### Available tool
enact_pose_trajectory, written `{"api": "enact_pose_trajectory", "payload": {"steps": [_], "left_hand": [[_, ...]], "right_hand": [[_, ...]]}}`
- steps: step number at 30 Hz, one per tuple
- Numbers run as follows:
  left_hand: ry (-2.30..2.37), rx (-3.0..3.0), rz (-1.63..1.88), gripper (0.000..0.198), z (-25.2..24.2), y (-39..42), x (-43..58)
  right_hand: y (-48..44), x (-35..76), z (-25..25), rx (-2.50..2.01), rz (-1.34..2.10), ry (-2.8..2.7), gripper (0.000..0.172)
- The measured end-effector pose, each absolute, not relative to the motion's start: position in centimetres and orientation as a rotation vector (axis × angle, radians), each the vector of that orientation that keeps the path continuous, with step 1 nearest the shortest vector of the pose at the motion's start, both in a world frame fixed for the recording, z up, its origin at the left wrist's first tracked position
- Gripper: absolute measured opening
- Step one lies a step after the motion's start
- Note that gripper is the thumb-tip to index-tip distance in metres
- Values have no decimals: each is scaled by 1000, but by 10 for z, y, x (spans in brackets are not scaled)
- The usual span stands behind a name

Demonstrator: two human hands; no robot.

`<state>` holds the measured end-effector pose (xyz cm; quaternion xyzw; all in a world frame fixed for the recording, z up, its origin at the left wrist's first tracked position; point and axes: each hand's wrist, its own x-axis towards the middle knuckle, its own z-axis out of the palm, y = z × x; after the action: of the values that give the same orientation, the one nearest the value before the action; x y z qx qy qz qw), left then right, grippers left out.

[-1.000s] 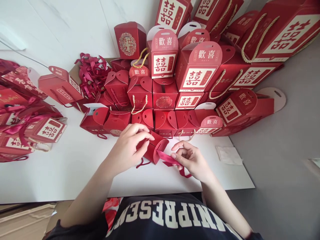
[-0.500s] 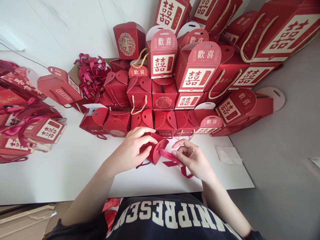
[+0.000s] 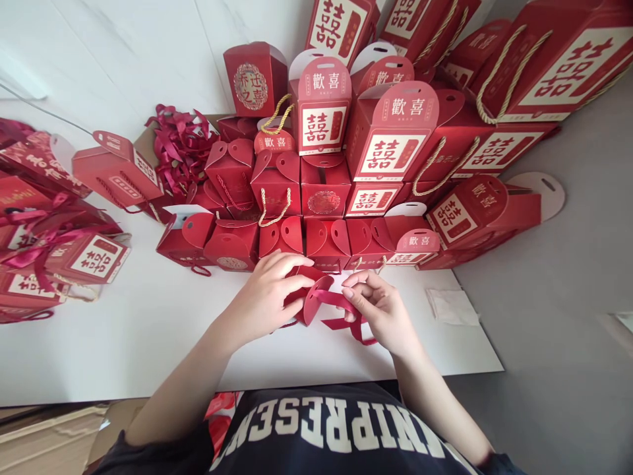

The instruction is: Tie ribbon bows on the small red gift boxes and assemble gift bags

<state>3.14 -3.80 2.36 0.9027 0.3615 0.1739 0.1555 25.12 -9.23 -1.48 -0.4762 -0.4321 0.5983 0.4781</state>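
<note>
A small red gift box (image 3: 313, 305) lies on the white table in front of me, its rounded end flap turned to the right. My left hand (image 3: 271, 290) rests over the box, fingers curved around its top and near side, and covers much of it. From a hole in the flap a dark pink ribbon (image 3: 333, 299) runs to the right. My right hand (image 3: 378, 305) pinches this ribbon between thumb and fingers. The ribbon's loose end hangs in a loop below those fingers, near the tabletop.
Stacked red gift boxes (image 3: 328, 241) with rope handles stand just behind my hands. More ribboned boxes (image 3: 84, 260) are at the left. A heap of ribbons (image 3: 182, 148) sits at the back left. A white tissue packet (image 3: 452, 307) lies right, by the grey wall (image 3: 554, 297).
My right hand has shifted its hold on the ribbon and lifted slightly. My left hand has moved a little right over the box, covering more of it.
</note>
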Motion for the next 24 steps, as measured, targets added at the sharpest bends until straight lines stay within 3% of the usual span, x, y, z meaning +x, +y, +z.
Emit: {"api": "enact_pose_trajectory", "payload": {"steps": [9,24], "left_hand": [[1036,2647,625,22,21,-35,28],[1027,2611,467,26,23,-41,25]], "right_hand": [[-94,253,-22,-1067,1545,-1110,22],[-93,245,-31,-1073,1532,-1188,21]]}}
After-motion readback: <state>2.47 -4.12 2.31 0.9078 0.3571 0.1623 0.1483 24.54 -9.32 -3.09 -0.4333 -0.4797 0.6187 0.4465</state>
